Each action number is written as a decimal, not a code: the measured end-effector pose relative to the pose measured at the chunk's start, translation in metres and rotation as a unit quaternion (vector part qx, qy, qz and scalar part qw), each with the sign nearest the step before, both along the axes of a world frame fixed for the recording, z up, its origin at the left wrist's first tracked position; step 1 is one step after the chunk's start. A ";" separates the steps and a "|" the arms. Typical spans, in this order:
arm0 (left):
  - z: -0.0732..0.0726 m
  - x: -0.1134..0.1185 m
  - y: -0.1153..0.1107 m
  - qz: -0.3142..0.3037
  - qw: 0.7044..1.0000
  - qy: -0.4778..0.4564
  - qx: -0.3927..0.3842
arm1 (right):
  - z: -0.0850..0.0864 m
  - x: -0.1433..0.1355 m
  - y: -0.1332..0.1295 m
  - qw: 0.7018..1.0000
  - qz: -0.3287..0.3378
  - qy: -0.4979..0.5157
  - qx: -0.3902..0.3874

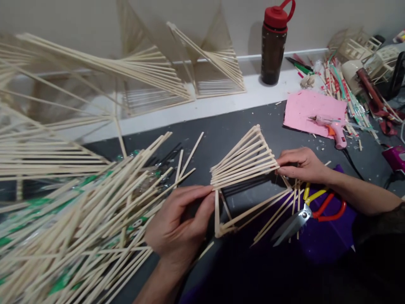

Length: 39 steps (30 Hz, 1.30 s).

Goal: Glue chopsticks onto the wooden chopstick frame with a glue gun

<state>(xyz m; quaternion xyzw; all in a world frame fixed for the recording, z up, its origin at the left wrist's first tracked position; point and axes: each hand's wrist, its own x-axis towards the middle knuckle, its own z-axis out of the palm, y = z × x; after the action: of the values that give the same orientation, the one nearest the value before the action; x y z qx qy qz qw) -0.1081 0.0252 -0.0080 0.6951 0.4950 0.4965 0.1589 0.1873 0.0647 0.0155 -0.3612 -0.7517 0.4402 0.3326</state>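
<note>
A small framework of pale wooden sticks (245,158) stands on the dark table in front of me, its upper sticks laid side by side in a twisting fan. At its near left corner, my left hand (182,215) pinches the end of the lowest fan stick between thumb and fingers. The other end of that row is pinched by my right hand (299,164). Below the fan, a few sticks form an open lower frame (253,213). Scissors (305,213) with red and yellow handles lie under my right forearm, beside several loose sticks.
A big pile of sticks (95,219) with green-printed wrappers covers the left. Larger stick structures (152,69) stand along the wall, near a red-capped bottle (274,44). A pink glue gun (330,126) rests on a pink sheet (303,107); wrappers and tools clutter the far right.
</note>
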 end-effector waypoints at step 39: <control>0.011 0.011 0.000 0.016 0.999 0.011 0.038 | 0.006 0.002 -0.008 0.995 -0.079 -0.040 0.048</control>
<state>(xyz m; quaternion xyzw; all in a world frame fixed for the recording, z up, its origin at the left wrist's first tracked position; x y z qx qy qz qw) -0.0971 0.0254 0.0032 0.6980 0.4882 0.5101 0.1195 0.1892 0.0564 0.0210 -0.4203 -0.7539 0.3610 0.3532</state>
